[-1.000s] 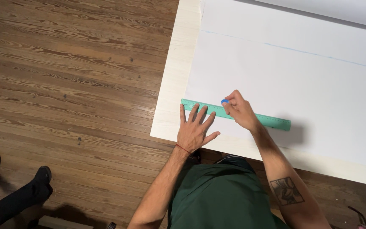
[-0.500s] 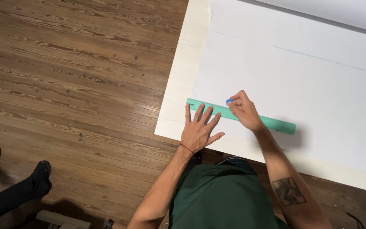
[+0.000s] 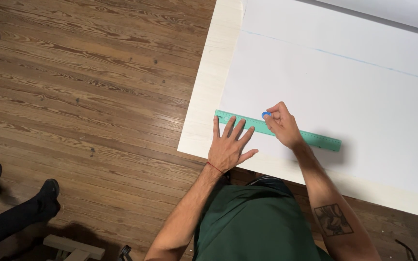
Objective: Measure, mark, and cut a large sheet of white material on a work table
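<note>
A long green ruler (image 3: 320, 140) lies slanted on a large white sheet (image 3: 344, 96) that covers a pale wooden table (image 3: 204, 116). My left hand (image 3: 229, 145) lies flat with fingers spread, pressing down the ruler's left end. My right hand (image 3: 281, 124) is closed around a small blue marking tool (image 3: 266, 114), its tip at the ruler's far edge. A faint blue line (image 3: 344, 57) crosses the sheet further up.
Dark wood plank floor (image 3: 83, 96) spreads to the left of the table. Another person's legs in black socks (image 3: 20, 212) rest at the lower left, beside a pale wooden piece (image 3: 73, 246). My green shirt (image 3: 252, 222) fills the lower middle.
The view has shifted slightly, so table and hands sit a little further right and lower. My right hand with the blue tool stays near the ruler's left part; the left hand holds still.
</note>
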